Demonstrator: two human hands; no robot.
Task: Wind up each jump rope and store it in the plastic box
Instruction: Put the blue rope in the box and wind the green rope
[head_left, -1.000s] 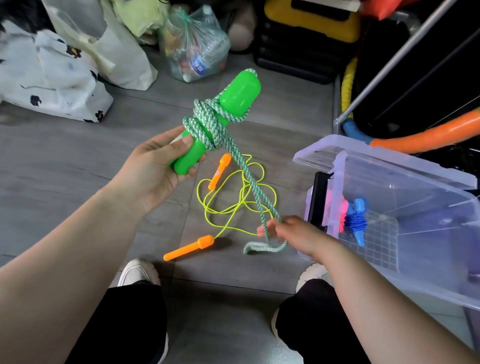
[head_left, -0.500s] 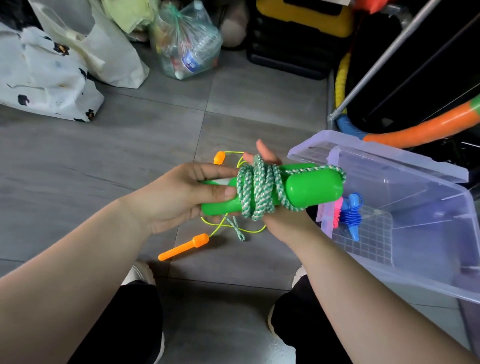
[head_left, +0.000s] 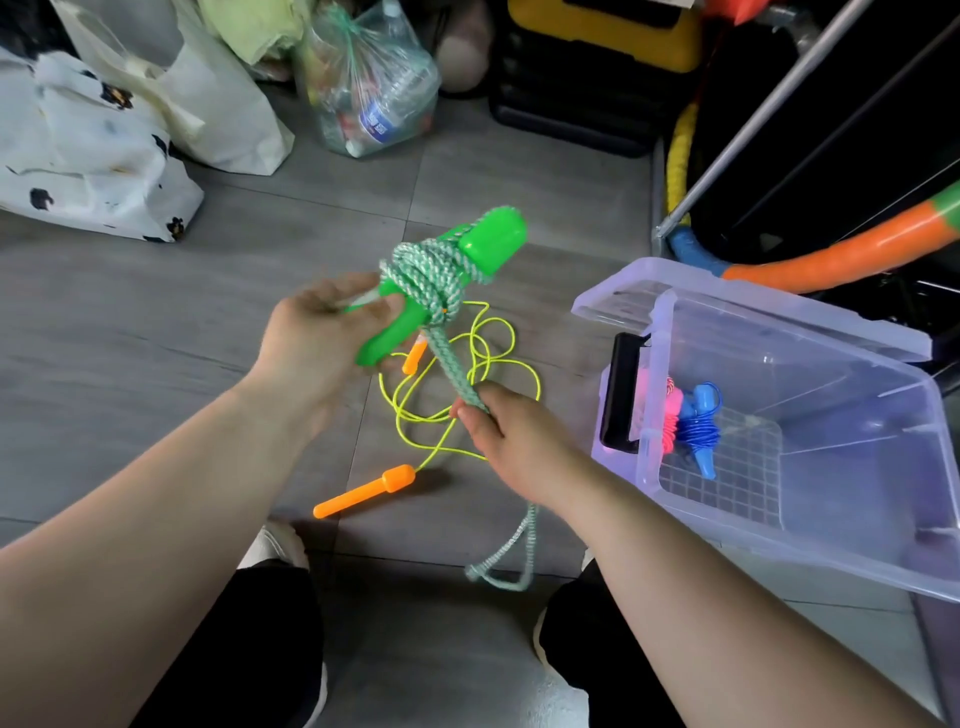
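My left hand (head_left: 317, 348) grips the lower ends of the green jump rope handles (head_left: 488, 244), which tilt up to the right. Green-and-white rope (head_left: 431, 278) is coiled round them. My right hand (head_left: 511, 441) grips the doubled rope a little below the coil, and its loose looped end (head_left: 511, 564) hangs beneath my wrist. On the floor lies an uncoiled yellow rope (head_left: 467, 379) with orange handles (head_left: 363, 491). The clear plastic box (head_left: 841, 551) stands open at the right, holding a wound blue rope (head_left: 698, 431) and a pink one (head_left: 670, 410).
Grey tiled floor. White bags (head_left: 88, 156) and a clear bag of bottles (head_left: 369, 88) lie at the back. A metal rack leg (head_left: 727, 156), foam-covered hoops (head_left: 831, 249) and a black-and-yellow case (head_left: 597, 62) crowd the back right. My shoes and knees are at the bottom.
The handles swung from lying level in front of me back up to a tilt. My right hand came off the coil and pulled the doubled rope down and toward me.
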